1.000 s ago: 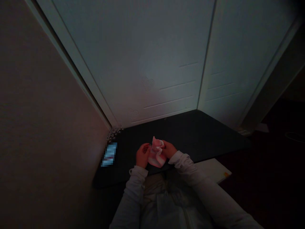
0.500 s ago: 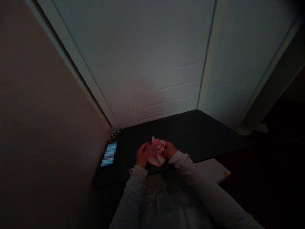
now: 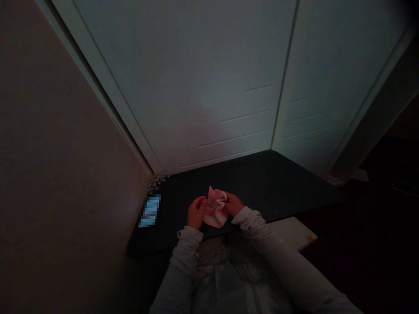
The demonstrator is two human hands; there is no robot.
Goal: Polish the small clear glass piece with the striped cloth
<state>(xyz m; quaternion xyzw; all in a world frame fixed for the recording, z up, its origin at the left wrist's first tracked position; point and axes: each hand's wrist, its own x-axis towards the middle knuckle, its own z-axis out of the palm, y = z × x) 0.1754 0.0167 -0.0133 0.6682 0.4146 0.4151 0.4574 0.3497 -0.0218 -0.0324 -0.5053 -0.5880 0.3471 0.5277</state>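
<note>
Between my two hands is a piece of pink cloth [image 3: 216, 214], crumpled and folded, with a pointed tip sticking up at its far side. My left hand [image 3: 196, 213] pinches its left edge with curled fingers. On the other side, my right hand [image 3: 233, 204] grips the gathered right edge, its fingertips partly hidden by the folds. Both hands are just above or resting on the dark table [image 3: 255, 183], near its front edge; the dim light does not show which.
A lit phone-like screen [image 3: 149, 211], blurred out, lies at the table's left end. Behind it sits a small cluster of shiny pieces [image 3: 157, 182]. White panels [image 3: 183, 65] stand along the back, and a wall [image 3: 65, 174] closes the left. A pale flat object [image 3: 293, 233] lies below the right front edge.
Almost nothing has moved. The folds of the pink cloth near my right fingers have shifted slightly, and both hands stay in place.
</note>
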